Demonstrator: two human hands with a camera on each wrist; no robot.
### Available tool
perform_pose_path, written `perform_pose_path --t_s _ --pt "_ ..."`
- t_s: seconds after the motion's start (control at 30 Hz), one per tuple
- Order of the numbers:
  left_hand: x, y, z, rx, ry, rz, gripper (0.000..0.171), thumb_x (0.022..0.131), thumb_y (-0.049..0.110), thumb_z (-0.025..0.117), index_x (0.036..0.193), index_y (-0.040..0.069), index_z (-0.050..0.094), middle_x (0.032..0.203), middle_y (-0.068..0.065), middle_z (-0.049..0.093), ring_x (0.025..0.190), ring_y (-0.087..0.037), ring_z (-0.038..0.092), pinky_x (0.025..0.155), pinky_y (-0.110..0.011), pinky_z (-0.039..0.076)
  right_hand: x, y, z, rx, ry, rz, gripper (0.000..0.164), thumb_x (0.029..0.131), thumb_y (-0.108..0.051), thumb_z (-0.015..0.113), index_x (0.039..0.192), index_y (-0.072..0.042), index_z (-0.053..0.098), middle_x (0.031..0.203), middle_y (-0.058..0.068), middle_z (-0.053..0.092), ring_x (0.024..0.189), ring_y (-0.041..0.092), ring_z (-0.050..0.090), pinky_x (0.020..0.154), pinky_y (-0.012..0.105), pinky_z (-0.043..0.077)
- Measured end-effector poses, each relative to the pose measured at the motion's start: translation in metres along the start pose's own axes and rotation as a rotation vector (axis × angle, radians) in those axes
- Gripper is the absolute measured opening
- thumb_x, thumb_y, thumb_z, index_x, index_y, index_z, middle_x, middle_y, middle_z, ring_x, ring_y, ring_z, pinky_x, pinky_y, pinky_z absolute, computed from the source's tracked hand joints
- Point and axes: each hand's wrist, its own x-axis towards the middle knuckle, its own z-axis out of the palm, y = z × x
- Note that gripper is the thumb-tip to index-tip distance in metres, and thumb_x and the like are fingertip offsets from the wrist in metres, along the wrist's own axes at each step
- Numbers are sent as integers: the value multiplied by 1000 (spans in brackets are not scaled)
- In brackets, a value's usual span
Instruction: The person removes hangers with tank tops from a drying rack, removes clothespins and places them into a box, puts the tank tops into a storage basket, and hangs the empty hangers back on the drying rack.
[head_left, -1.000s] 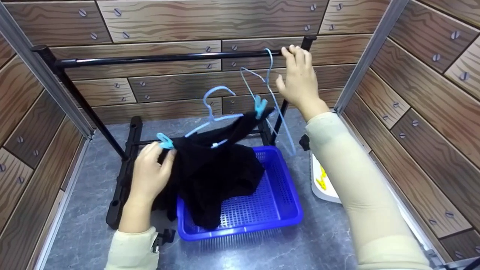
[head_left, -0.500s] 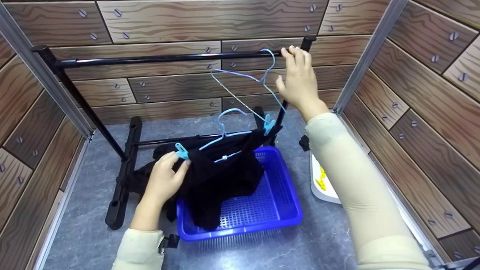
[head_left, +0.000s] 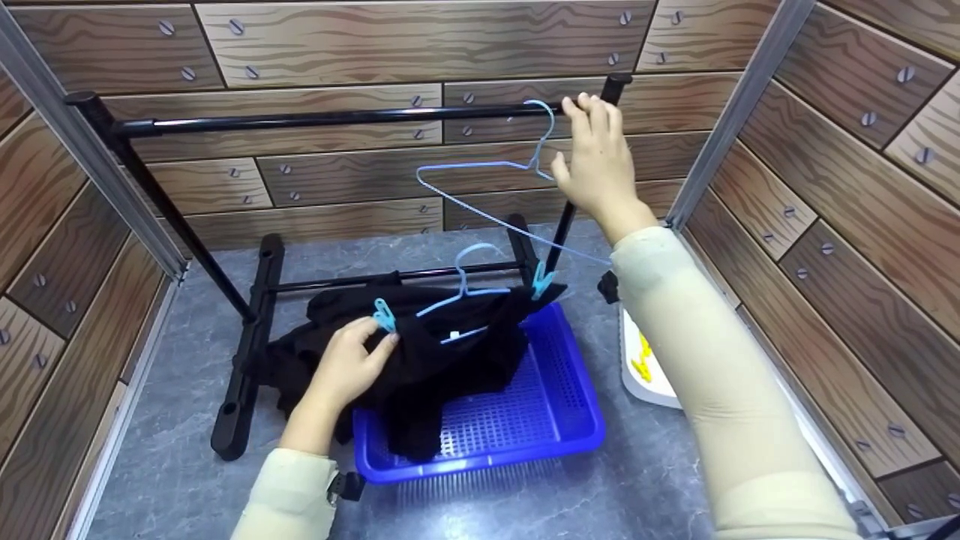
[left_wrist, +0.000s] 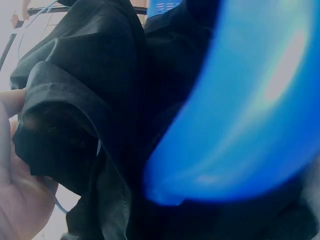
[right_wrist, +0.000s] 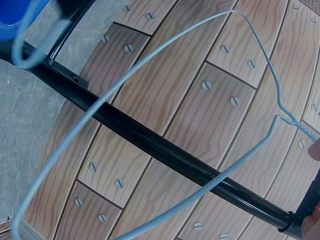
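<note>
My left hand [head_left: 352, 364] pinches a black garment [head_left: 420, 367] next to a light-blue clothespin [head_left: 385, 316]. A light-blue hanger [head_left: 463, 271] runs inside the garment's neckline, and a second clothespin [head_left: 541, 280] is clipped at its other shoulder. Part of the cloth lies in the blue basket [head_left: 480, 471], part spills out to the left. The left wrist view shows the cloth folded at my fingers. My right hand [head_left: 600, 161] holds the right end of the rack's top rail [head_left: 337, 116], fingers over it. Beside it a bare blue hanger [head_left: 480, 163] hangs by its hook.
The black clothes rack's left foot [head_left: 247, 352] stands on the grey floor [head_left: 180, 390]. A low bar [head_left: 480, 270] crosses behind the basket. At right, partly behind my right sleeve, is a white tray [head_left: 637, 386] holding yellow clothespins [head_left: 643, 358]. Wood-patterned walls [head_left: 525, 45] enclose the space.
My left hand has brought the garment and its hanger down and to the right, over the basket. The bare hanger has swung round on the rail. My right hand stays put.
</note>
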Motion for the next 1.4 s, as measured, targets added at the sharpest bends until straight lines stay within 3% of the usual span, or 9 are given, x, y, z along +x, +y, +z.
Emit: perform_pose_path --t_s 0.1,0.33,0.6,0.73,1.1,1.4 --pt "-2 -1 6 14 -31 -19 12 85 19 64 75 18 57 78 4 57 76 -13 54 75 -33 44 0 0 1 2 8 -6 67 77 -20 61 138 -6 36 137 15 33 130 31 24 109 34 18" --pt "-3 -4 19 90 -89 -27 9 85 25 63 84 16 62 90 0 64 92 -19 60 84 -37 44 0 0 1 7 17 -9 66 77 -20 60 138 -6 37 137 15 33 129 31 24 109 34 19" --pt "-2 -6 30 231 -97 19 14 87 26 59 86 13 63 87 -3 64 89 -24 60 81 -41 43 1 -1 -2 6 1 13 67 78 -20 61 139 -7 35 138 14 32 131 30 22 109 33 19" --pt "-3 -8 33 288 -118 9 17 88 27 56 83 12 62 81 -5 63 84 -28 60 78 -42 41 0 -1 -2 3 -12 20 67 79 -21 61 139 -8 35 138 13 32 131 30 22 109 33 19" --pt "1 -14 29 257 -150 -3 20 92 29 53 85 13 63 87 -6 66 89 -28 61 83 -43 42 0 0 -4 -2 -44 29 66 80 -23 58 140 -9 34 140 13 31 130 30 23 109 32 18" --pt "3 -17 28 256 -167 -1 21 93 29 52 81 15 59 83 -4 64 86 -27 61 82 -42 41 1 -1 -9 110 -24 103 59 82 -22 58 138 -16 41 138 6 36 130 23 26 104 36 29"
